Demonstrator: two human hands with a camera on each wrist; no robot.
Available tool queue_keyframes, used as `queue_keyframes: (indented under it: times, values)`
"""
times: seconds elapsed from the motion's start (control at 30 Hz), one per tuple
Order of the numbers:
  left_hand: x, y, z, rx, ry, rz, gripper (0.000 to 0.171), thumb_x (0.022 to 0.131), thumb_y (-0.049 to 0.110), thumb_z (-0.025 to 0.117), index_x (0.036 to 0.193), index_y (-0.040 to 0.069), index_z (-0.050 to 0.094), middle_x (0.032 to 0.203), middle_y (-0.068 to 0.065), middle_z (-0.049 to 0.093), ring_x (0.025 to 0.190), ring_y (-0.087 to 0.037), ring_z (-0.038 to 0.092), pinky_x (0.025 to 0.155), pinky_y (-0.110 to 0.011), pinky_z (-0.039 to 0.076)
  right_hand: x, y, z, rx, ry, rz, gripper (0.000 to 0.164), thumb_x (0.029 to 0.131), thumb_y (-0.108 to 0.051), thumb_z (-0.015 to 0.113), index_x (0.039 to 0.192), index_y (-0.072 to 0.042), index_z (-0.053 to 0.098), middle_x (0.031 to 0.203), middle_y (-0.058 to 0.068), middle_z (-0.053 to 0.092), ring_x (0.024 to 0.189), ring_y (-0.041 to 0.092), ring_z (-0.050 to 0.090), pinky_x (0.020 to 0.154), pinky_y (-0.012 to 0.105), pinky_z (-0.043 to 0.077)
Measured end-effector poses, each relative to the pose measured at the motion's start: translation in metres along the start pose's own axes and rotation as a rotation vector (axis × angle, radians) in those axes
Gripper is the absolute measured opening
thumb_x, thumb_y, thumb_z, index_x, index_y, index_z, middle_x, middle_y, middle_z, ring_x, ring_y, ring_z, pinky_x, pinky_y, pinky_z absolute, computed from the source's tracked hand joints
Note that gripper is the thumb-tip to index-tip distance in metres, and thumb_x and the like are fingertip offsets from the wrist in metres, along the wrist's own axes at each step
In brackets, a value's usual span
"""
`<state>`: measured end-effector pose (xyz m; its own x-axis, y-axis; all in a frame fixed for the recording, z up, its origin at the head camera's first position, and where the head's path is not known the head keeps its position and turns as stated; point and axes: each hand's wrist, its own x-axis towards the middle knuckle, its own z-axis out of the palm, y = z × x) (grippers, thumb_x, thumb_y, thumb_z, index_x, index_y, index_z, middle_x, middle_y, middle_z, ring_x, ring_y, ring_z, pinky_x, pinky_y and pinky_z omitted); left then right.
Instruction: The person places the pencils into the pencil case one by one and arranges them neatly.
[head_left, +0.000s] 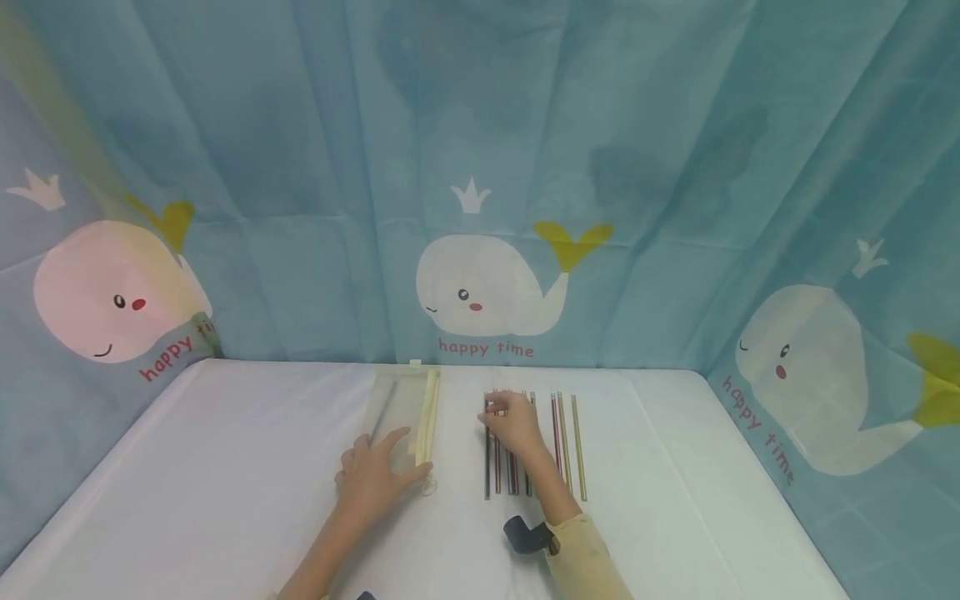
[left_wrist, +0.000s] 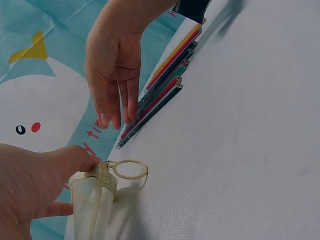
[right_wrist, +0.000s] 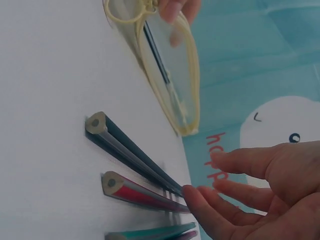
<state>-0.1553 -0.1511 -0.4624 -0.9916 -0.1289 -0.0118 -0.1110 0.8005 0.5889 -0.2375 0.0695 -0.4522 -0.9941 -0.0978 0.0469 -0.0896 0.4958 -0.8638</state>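
Note:
A pale-yellow, see-through zip pencil pouch (head_left: 402,396) lies left of centre with a dark pencil (right_wrist: 157,52) inside. My left hand (head_left: 371,479) grips its near end, thumb by the zipper and its ring pull (left_wrist: 131,170), fingers spread across the pouch. To the right, several pencils in dark, red, green and yellow lie side by side, pointing away from me. My right hand (head_left: 517,425) is over the far ends of the left group, fingers extended and slightly bent. One fingertip (right_wrist: 192,197) comes right at the far part of the leftmost dark pencil (right_wrist: 132,150).
A red pencil (head_left: 557,433) and yellow pencils (head_left: 578,450) lie a little apart on the right. White cloth covers the table (head_left: 675,500). A blue curtain (head_left: 300,275) with whale prints stands behind and on both sides. A black wrist camera (head_left: 525,535) sits at the right cuff.

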Motion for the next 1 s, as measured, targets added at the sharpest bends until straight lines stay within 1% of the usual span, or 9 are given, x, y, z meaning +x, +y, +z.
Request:
queue_keyframes:
  times: [0.07, 0.2, 0.3, 0.47, 0.77, 0.9, 1.0]
  values:
    - [0.000, 0.000, 0.000, 0.000, -0.001, 0.001, 0.074, 0.088, 0.048, 0.082, 0.148, 0.011, 0.059, 0.144, -0.041, 0.044, 0.128, -0.062, 0.044, 0.097, -0.075, 0.038, -0.001, -0.001, 0.001, -0.025, 0.008, 0.003, 0.042, 0.093, -0.008, 0.076, 0.132, 0.006, 0.067, 0.117, 0.022, 0.073, 0.090, 0.027, 0.074, 0.077, 0.036, 0.062]
    - [0.000, 0.001, -0.001, 0.001, -0.002, -0.001, 0.074, 0.089, 0.048, 0.081, 0.148, 0.011, 0.059, 0.143, -0.040, 0.045, 0.127, -0.061, 0.045, 0.096, -0.075, 0.039, -0.004, -0.004, 0.003, -0.061, 0.011, 0.023, 0.043, 0.093, -0.010, 0.077, 0.132, 0.004, 0.067, 0.122, 0.022, 0.071, 0.111, 0.037, 0.070, 0.089, 0.044, 0.061]
    - [0.000, 0.002, -0.002, 0.000, -0.002, -0.005, 0.074, 0.089, 0.048, 0.081, 0.148, 0.011, 0.059, 0.142, -0.040, 0.046, 0.124, -0.060, 0.046, 0.095, -0.074, 0.039, -0.005, -0.005, 0.004, -0.063, 0.007, 0.036, 0.045, 0.093, -0.010, 0.077, 0.134, 0.003, 0.066, 0.126, 0.023, 0.070, 0.119, 0.040, 0.067, 0.094, 0.047, 0.059]
    - [-0.001, 0.003, -0.005, -0.004, -0.007, -0.007, 0.075, 0.087, 0.049, 0.082, 0.148, 0.011, 0.059, 0.141, -0.040, 0.046, 0.124, -0.060, 0.046, 0.095, -0.074, 0.039, -0.006, -0.006, 0.007, -0.079, 0.006, 0.051, 0.048, 0.091, -0.010, 0.079, 0.135, 0.003, 0.066, 0.126, 0.023, 0.070, 0.115, 0.038, 0.069, 0.091, 0.046, 0.060]
    - [0.000, 0.000, -0.004, -0.002, -0.020, -0.021, 0.077, 0.088, 0.051, 0.080, 0.149, 0.011, 0.058, 0.142, -0.040, 0.045, 0.125, -0.060, 0.046, 0.095, -0.074, 0.040, -0.007, -0.003, 0.016, -0.084, -0.015, 0.073, 0.053, 0.087, -0.009, 0.083, 0.136, 0.001, 0.065, 0.123, 0.022, 0.070, 0.104, 0.034, 0.072, 0.079, 0.038, 0.063]
    - [0.001, -0.001, -0.003, -0.003, -0.021, -0.021, 0.077, 0.088, 0.053, 0.080, 0.149, 0.011, 0.058, 0.142, -0.040, 0.045, 0.125, -0.060, 0.046, 0.094, -0.073, 0.041, -0.006, -0.001, 0.021, -0.098, -0.020, 0.056, 0.055, 0.085, -0.008, 0.085, 0.135, 0.002, 0.065, 0.121, 0.023, 0.071, 0.101, 0.036, 0.073, 0.074, 0.037, 0.063]
    - [0.001, -0.001, -0.003, -0.008, -0.024, -0.020, 0.078, 0.088, 0.053, 0.080, 0.150, 0.011, 0.058, 0.144, -0.040, 0.044, 0.127, -0.061, 0.045, 0.094, -0.074, 0.040, -0.006, 0.000, 0.023, -0.129, -0.021, 0.035, 0.056, 0.083, -0.007, 0.086, 0.134, 0.002, 0.066, 0.119, 0.023, 0.072, 0.101, 0.037, 0.073, 0.076, 0.040, 0.063]
